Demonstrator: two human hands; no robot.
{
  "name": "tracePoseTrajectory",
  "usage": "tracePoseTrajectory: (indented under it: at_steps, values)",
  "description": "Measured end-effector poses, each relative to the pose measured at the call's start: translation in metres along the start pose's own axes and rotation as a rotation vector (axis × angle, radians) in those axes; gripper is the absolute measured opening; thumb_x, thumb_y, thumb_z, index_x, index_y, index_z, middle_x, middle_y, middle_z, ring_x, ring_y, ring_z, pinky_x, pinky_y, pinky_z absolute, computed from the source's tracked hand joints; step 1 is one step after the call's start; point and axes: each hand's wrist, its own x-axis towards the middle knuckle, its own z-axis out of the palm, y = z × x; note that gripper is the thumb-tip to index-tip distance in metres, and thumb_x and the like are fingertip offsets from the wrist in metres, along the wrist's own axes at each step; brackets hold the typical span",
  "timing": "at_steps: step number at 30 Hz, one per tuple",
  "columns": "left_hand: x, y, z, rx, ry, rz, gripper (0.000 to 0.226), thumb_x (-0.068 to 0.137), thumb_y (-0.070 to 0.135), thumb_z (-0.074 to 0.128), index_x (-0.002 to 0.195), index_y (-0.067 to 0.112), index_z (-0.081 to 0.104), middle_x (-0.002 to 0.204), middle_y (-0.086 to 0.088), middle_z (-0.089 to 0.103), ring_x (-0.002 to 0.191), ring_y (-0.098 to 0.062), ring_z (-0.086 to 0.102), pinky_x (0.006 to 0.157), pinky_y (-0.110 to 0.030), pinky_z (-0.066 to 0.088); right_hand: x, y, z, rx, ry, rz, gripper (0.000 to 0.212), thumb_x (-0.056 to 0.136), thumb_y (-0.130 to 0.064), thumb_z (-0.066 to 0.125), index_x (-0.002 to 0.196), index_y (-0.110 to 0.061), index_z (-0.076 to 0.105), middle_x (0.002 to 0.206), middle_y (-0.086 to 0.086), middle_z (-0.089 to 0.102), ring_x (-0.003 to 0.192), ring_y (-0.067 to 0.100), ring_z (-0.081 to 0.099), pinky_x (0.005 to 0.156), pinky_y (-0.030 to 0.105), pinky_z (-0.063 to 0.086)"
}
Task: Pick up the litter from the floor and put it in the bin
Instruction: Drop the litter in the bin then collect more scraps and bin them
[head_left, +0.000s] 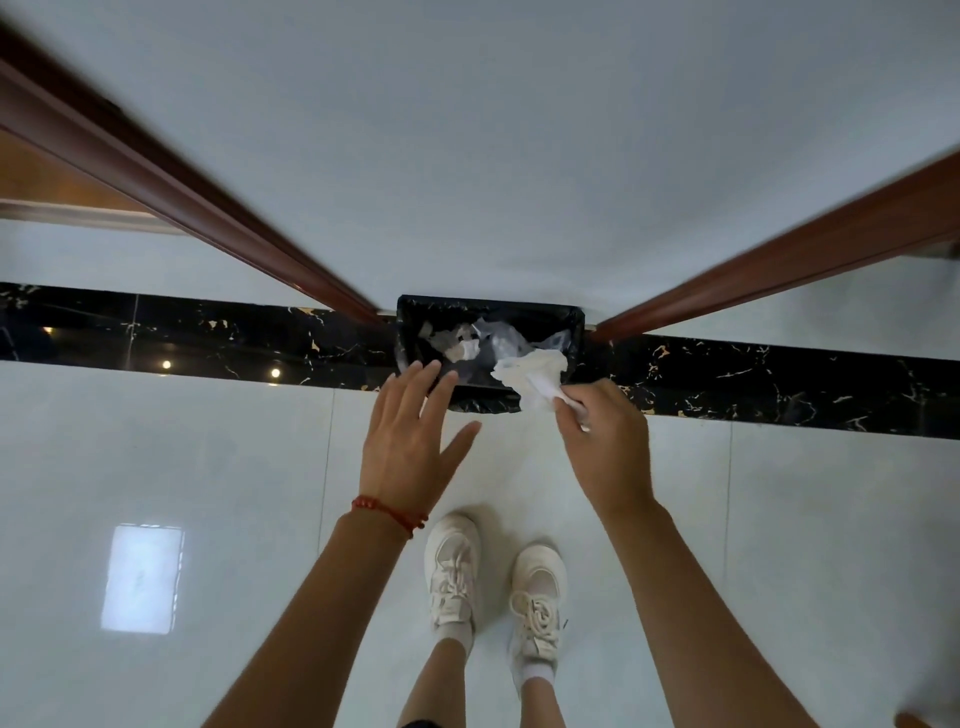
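The right hand (597, 431) pinches a crumpled white tissue (530, 376) by its near end, and the loose bulk of the paper hangs out over the right side of the bin's mouth. The left hand (410, 441) holds nothing — fingers straight and spread, their tips over the bin's near left rim; whether they touch it I cannot tell.

The bin (574, 322) is rectangular, lined with a black bag, and stands against the wall on a black marbled floor strip (208, 338); scraps of paper and clear plastic already lie inside. The person's white sneakers (493, 587) stand just short of it on the pale floor tiles (208, 467).

This looks like the drop-off step. The next move calls only for the pinch to let go once the tissue is fully past the rim — released too near the edge, the light paper could catch on it or fall outside.
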Motion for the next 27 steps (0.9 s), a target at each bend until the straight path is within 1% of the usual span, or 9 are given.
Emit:
tracePoseTrajectory:
  at_steps: [2, 5, 8, 10, 13, 15, 19, 22, 27]
  values:
    - [-0.010, 0.000, -0.002, -0.006, 0.000, -0.030, 0.048, 0.077, 0.024, 0.070, 0.115, -0.003, 0.058, 0.118, -0.026, 0.059, 0.114, -0.041, 0.052, 0.099, -0.052, 0.032, 0.013, -0.003, 0.016, 0.004, -0.029, 0.006, 0.012, 0.083, -0.004, 0.063, 0.090, 0.005, 0.067, 0.081, 0.020, 0.062, 0.069, 0.030, 0.058, 0.059, 0.023, 0.037]
    - [-0.016, -0.006, -0.007, -0.012, 0.008, -0.060, 0.048, 0.078, 0.031, 0.059, 0.113, -0.003, 0.058, 0.116, -0.025, 0.060, 0.112, -0.041, 0.053, 0.097, -0.048, 0.030, 0.031, -0.007, 0.033, 0.004, -0.044, -0.011, 0.014, 0.085, -0.005, 0.061, 0.094, 0.005, 0.066, 0.088, 0.022, 0.061, 0.076, 0.032, 0.059, 0.063, 0.030, 0.045]
    - [-0.017, -0.017, -0.012, 0.003, -0.009, -0.056, 0.048, 0.078, 0.029, 0.063, 0.113, -0.003, 0.058, 0.117, -0.025, 0.059, 0.112, -0.041, 0.052, 0.097, -0.047, 0.031, 0.043, -0.008, 0.041, -0.028, -0.065, 0.001, 0.023, 0.086, -0.009, 0.060, 0.107, 0.000, 0.061, 0.101, 0.020, 0.059, 0.092, 0.033, 0.057, 0.073, 0.040, 0.051]
    - [-0.017, -0.024, -0.014, 0.017, -0.032, -0.053, 0.048, 0.076, 0.024, 0.069, 0.114, -0.004, 0.057, 0.117, -0.026, 0.059, 0.113, -0.041, 0.052, 0.097, -0.051, 0.034, 0.048, -0.006, 0.041, -0.066, -0.084, 0.008, 0.033, 0.086, -0.015, 0.061, 0.116, -0.002, 0.056, 0.116, 0.018, 0.056, 0.108, 0.031, 0.052, 0.084, 0.040, 0.048]
    - [-0.015, -0.029, -0.021, 0.041, -0.072, -0.049, 0.049, 0.076, 0.021, 0.072, 0.115, -0.005, 0.056, 0.118, -0.027, 0.058, 0.114, -0.043, 0.051, 0.094, -0.058, 0.041, 0.045, -0.003, 0.031, -0.121, -0.130, 0.029, 0.050, 0.086, -0.026, 0.061, 0.128, -0.003, 0.047, 0.136, 0.017, 0.044, 0.128, 0.029, 0.036, 0.102, 0.039, 0.036]
    - [-0.015, -0.028, -0.028, 0.055, -0.078, -0.046, 0.050, 0.075, 0.021, 0.072, 0.115, -0.005, 0.056, 0.118, -0.028, 0.058, 0.114, -0.044, 0.051, 0.093, -0.059, 0.041, 0.035, -0.006, 0.017, -0.137, -0.131, 0.014, 0.056, 0.085, -0.029, 0.063, 0.131, -0.003, 0.044, 0.140, 0.018, 0.040, 0.131, 0.030, 0.033, 0.104, 0.041, 0.032]
    - [-0.019, -0.011, -0.048, 0.067, -0.081, -0.028, 0.052, 0.076, 0.025, 0.070, 0.117, -0.003, 0.055, 0.121, -0.026, 0.057, 0.117, -0.042, 0.049, 0.096, -0.057, 0.039, 0.006, -0.015, -0.020, -0.192, -0.073, -0.077, 0.058, 0.080, -0.027, 0.069, 0.125, 0.002, 0.048, 0.133, 0.022, 0.047, 0.125, 0.036, 0.042, 0.099, 0.044, 0.038]
    - [-0.028, 0.010, -0.068, 0.074, -0.098, -0.028, 0.055, 0.077, 0.030, 0.067, 0.120, -0.002, 0.054, 0.125, -0.025, 0.055, 0.120, -0.041, 0.046, 0.098, -0.054, 0.035, -0.018, -0.021, -0.049, -0.234, -0.067, -0.072, 0.058, 0.079, -0.028, 0.070, 0.125, 0.001, 0.049, 0.133, 0.021, 0.049, 0.124, 0.037, 0.044, 0.100, 0.044, 0.036]
    - [-0.048, 0.049, -0.111, 0.096, -0.154, -0.040, 0.058, 0.076, 0.030, 0.071, 0.121, -0.001, 0.053, 0.126, -0.024, 0.054, 0.120, -0.040, 0.046, 0.099, -0.050, 0.031, -0.057, -0.032, -0.099, -0.280, -0.182, 0.006, 0.060, 0.085, -0.037, 0.060, 0.133, -0.006, 0.042, 0.144, 0.014, 0.038, 0.134, 0.029, 0.032, 0.106, 0.040, 0.029]
